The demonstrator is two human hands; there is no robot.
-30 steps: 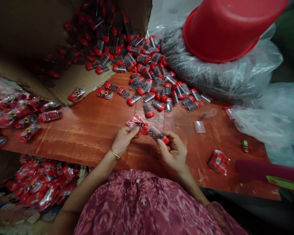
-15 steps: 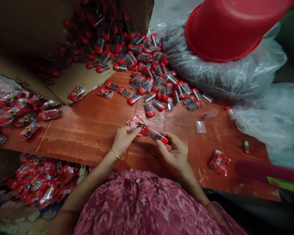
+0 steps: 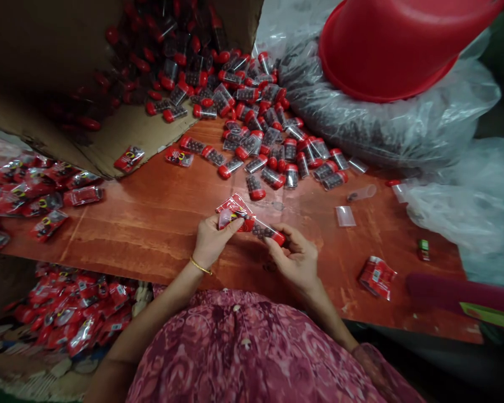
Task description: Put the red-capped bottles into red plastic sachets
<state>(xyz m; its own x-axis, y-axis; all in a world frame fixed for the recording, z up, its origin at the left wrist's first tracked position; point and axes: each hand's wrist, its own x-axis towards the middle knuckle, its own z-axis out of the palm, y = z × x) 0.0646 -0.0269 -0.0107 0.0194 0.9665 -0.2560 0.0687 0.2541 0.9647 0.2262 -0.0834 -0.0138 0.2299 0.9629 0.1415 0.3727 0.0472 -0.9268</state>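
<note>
Between the thumb and fingers of my left hand (image 3: 212, 238) is a small red printed plastic packet (image 3: 236, 207), its mouth turned to the right. My right hand (image 3: 296, 254) grips a clear tube of dark pellets (image 3: 262, 229) by its red-capped end. The tube's other end meets the packet's mouth; how far it reaches inside is hard to make out. Both hands are above the reddish-brown table, close to my body. Beyond them lies a heap of similar red-capped tubes (image 3: 273, 140), spilling from a cardboard box (image 3: 151, 134).
Filled red packets (image 3: 25, 190) are piled at the left, with more packets (image 3: 79, 308) below the table edge. A red bucket (image 3: 386, 56) rests on a plastic bag of dark pellets (image 3: 361, 129). At the right lie a red packet (image 3: 377, 277) and a clear empty tube (image 3: 345, 216).
The right hand and the tube have shifted slightly left, nearer the packet. The left hand keeps its hold on the packet. The whole view has moved a little.
</note>
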